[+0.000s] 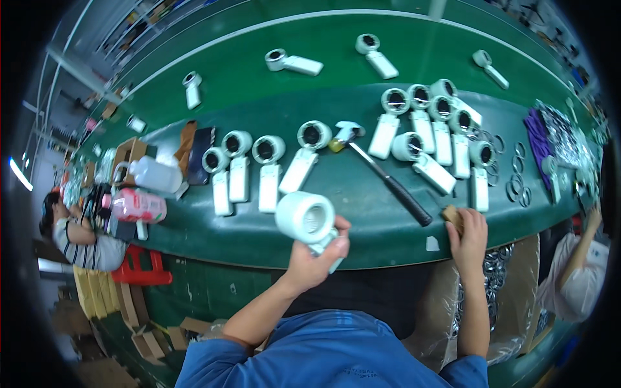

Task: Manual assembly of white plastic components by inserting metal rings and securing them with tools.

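My left hand (308,264) is closed around the handle of a white handheld fan (299,216), held up over the table's near edge with its round head tilted to the right. At the near edge on the right, my right hand (469,242) has its fingers around a small tan block (452,218), partly hidden by them. Left of that block lies a hammer (396,188) with a black grip. Several more white fans lie beyond my left hand, among them one nearby fan (300,169). Another group of fans (442,143) lies beyond my right hand.
Loose metal rings (515,184) and a purple cloth (537,132) lie to the right. A cardboard box (436,304) of rings stands below the edge. A pink bottle (137,205) and a white jug (155,174) are at left. A far green belt (226,52) carries spaced fans. People sit at both sides.
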`<state>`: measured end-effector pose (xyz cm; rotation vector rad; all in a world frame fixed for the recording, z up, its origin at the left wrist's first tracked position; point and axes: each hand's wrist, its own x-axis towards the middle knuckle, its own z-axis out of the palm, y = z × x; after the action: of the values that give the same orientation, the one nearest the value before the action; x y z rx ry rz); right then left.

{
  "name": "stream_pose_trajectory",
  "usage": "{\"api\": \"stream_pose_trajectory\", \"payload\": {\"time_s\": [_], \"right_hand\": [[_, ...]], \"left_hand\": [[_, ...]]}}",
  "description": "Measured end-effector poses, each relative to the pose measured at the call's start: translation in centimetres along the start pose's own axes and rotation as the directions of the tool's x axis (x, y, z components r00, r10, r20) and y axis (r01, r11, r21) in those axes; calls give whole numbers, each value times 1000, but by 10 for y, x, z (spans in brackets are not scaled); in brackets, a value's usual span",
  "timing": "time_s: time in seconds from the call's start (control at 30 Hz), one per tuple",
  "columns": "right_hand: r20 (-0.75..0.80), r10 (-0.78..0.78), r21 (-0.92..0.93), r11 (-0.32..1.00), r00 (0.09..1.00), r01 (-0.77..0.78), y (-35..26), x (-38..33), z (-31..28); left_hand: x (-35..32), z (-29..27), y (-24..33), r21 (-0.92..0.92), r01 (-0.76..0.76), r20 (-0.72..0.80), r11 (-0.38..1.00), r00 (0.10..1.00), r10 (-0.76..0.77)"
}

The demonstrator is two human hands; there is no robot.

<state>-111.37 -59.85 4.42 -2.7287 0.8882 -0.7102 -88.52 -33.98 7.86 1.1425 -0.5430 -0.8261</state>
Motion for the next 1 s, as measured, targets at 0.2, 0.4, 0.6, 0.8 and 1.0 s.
{"api": "stream_pose_trajectory", "payload": {"time_s": [0.2, 0.4, 0.6, 0.8, 1.0], "right_hand": [[52, -198, 361, 918, 979, 166, -88, -13, -58], [151, -484, 299, 853, 862, 427, -140, -2, -87], [133, -488, 272, 855, 862, 442, -142, 3, -80], [149, -482, 291, 856, 863, 428, -141, 5, -75], [150, -471, 284, 863, 869, 418, -140, 5, -74]], "left_hand": [[7, 9, 12, 76, -34, 60, 996, 998, 30], [8, 15, 15, 200, -15, 40, 980, 999, 7], [6, 12, 10, 242, -70, 58, 968, 997, 58], [2, -3, -10, 438, -100, 114, 893, 992, 55], [6, 5, -1, 334, -67, 23, 940, 998, 63]]}}
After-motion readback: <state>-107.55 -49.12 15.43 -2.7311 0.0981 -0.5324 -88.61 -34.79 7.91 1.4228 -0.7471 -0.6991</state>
